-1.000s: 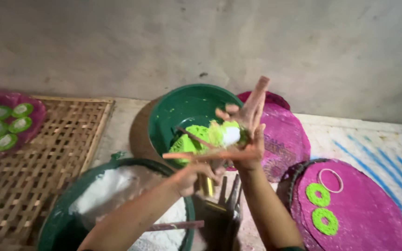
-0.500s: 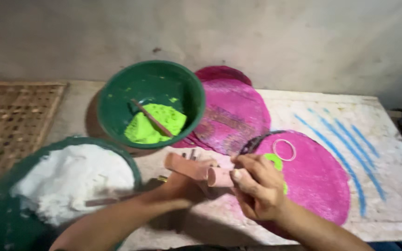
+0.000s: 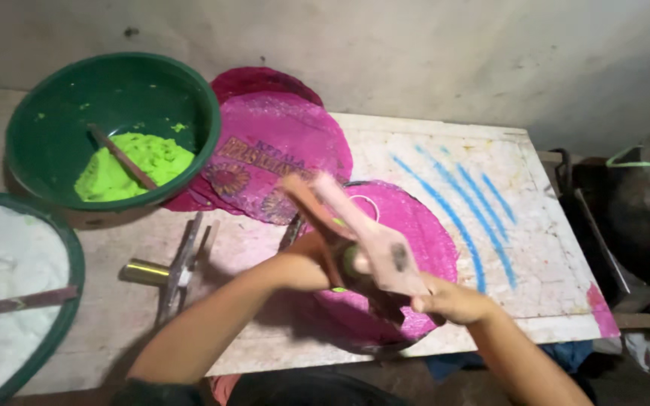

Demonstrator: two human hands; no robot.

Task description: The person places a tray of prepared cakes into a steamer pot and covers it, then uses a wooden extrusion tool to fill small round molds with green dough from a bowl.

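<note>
- Head view: against half a second earlier, the wooden press [image 3: 355,233] had been lifted off the surface and tilted up, its two long handles pointing toward the wall; the view had shifted, so the green bowl [image 3: 182,98] now sat at upper left.
- The surface [image 3: 551,263] was a worn white board streaked with blue, set against a bare grey wall; round pink sheets [image 3: 280,150] overlapped on it.
- The green bowl held bright green dough [image 3: 133,165] and a stick [image 3: 122,156]; a second bowl of white flour [image 3: 1,263] lay at the left edge, a metal tool [image 3: 167,274] beside it.
- The right hand [image 3: 453,301] was closed around the press's lower end; the left hand [image 3: 325,256] gripped it from behind, its fingers mostly hidden.
</note>
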